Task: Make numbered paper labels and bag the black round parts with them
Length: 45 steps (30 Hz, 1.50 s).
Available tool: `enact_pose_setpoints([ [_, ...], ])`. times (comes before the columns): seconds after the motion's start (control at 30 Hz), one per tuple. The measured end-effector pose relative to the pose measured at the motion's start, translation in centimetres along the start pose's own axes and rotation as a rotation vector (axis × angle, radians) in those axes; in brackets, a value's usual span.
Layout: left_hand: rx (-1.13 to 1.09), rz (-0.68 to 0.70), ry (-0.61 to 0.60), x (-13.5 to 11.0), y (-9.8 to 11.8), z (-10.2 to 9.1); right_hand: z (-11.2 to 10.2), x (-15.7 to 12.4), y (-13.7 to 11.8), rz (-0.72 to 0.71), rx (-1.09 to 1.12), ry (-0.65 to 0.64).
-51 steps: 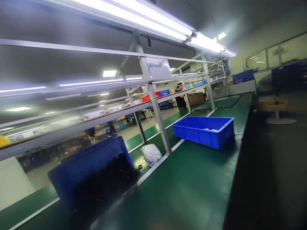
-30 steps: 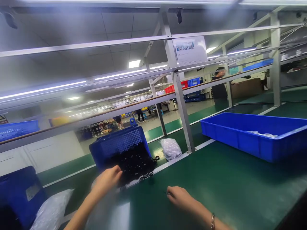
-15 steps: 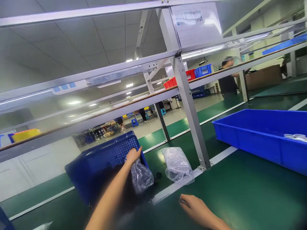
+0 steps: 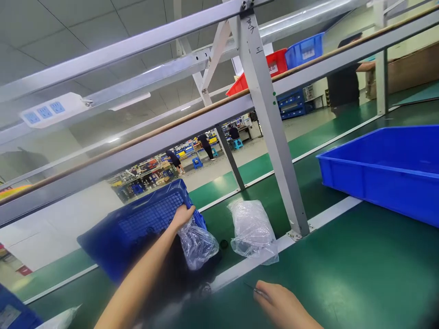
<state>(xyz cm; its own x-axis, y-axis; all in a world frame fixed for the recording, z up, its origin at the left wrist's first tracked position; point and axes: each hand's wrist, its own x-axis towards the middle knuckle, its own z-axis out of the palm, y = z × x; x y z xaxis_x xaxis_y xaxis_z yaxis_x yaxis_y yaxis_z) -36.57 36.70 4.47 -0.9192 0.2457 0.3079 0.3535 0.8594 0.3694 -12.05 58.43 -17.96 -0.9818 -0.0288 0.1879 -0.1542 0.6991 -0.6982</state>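
My left hand [image 4: 183,218] is closed at the right end of a blue mesh-sided crate [image 4: 151,208], with a clear plastic bag [image 4: 198,244] hanging from its grip. Whether the fingers also hold the crate's rim is hidden. The crate is tilted, and its lower part is dark and blurred. Beside the bag lies a small black ring [image 4: 224,244] on the green table [image 4: 343,274]. My right hand [image 4: 277,301] is closed on a thin pointed metal tool [image 4: 253,288], low over the table. Just beyond it sits a filled clear bag [image 4: 254,228].
A large blue bin [image 4: 380,178] stands at right. A grey metal post [image 4: 274,137] rises from the table behind the filled bag. Above runs a shelf rail [image 4: 154,137] with a red bin [image 4: 277,63] and a blue bin [image 4: 306,49]. A person [image 4: 344,84] stands far right.
The view has shifted, so the upper rails appear higher and the large bin further right. My left hand still holds the bag at the crate. More of the metal tool's tip shows.
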Motion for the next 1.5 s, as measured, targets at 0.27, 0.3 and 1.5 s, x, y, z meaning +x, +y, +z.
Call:
enact_pose_setpoints([
  [0.27, -0.018, 0.028, -0.003, -2.2, -0.5, -0.8, 1.0, 0.2, 0.6, 0.024, -0.025, -0.029],
  [0.3, -0.018, 0.036, -0.005, -2.5, -0.8, -0.9, 1.2, 0.3, 0.7, 0.021, -0.026, -0.031],
  [1.5, 0.005, -0.011, -0.008, -6.1, -0.9, -1.9, -0.7, 0.1, 0.4, 0.119, 0.232, -0.117],
])
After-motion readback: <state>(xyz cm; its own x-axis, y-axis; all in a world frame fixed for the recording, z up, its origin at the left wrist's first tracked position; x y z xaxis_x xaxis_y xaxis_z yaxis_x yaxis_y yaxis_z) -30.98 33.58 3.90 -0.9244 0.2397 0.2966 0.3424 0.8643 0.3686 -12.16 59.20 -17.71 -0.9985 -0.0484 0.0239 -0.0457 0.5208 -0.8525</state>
